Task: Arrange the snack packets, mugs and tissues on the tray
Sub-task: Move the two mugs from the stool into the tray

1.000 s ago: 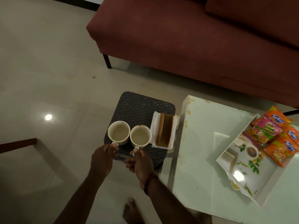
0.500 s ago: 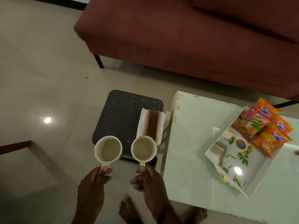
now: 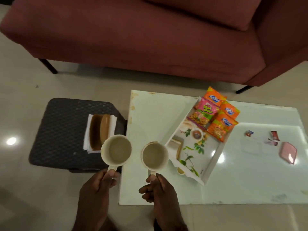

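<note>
- The left hand (image 3: 96,189) pinched the handle of the left mug (image 3: 116,150), its fingers (image 3: 110,174) curled tight round the handle, thumb on top.
- The right hand (image 3: 160,189) held the right mug (image 3: 155,156) the same way, fingers closed on the handle.
- Both mugs stood upright, side by side and apart, with their handles at six o'clock.
- The left mug hung over the gap between a dark stool (image 3: 63,130) and the white desk (image 3: 250,180). The right mug was over the desk's left part.
- The tray (image 3: 216,162) lay skewed on the desk at three o'clock of the right mug, just beside it.
- Four snack packets (image 3: 216,114), three orange and one pink, sat at the tray's twelve o'clock end, some overhanging its rim.
- The tissues (image 3: 86,140), a white stack under a brown holder, rested on the stool at eleven o'clock of the left mug.
- A pink flat object (image 3: 288,152) and two small wrappers (image 3: 249,133) lay on the desk at three o'clock of the tray, well apart from it.
- A dark red sofa (image 3: 150,39) filled the twelve o'clock side.
</note>
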The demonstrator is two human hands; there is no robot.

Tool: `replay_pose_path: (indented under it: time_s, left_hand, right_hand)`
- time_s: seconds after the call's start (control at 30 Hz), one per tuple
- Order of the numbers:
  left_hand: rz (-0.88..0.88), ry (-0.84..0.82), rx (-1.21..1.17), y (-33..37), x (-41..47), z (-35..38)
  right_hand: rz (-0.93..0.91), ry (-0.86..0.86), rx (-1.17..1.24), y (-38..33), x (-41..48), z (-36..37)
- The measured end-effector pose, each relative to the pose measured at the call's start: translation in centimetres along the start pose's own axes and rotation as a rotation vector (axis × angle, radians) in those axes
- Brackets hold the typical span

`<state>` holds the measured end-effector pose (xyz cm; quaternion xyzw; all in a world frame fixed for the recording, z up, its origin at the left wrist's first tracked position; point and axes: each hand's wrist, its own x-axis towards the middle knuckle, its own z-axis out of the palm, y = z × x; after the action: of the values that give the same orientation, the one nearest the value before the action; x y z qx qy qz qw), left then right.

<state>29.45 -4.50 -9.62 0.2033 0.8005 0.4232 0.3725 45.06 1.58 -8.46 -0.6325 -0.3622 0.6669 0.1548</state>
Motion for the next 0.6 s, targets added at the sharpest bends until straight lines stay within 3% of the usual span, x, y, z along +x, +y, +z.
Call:
replay_pose_path:
  time_s: [0.27, 0.6]
  left_hand:
    - [0.066, -0.185, 0.098, 2.7, 0.9, 11.6]
    - [0.112, -0.300, 0.170, 3.6, 3.3, 23.6]
  right_hand:
    - [-0.038, 0.152, 0.089, -0.3, 3.4, -10.1]
    - [-0.026, 0.273, 0.196, -0.1, 9.2, -19.2]
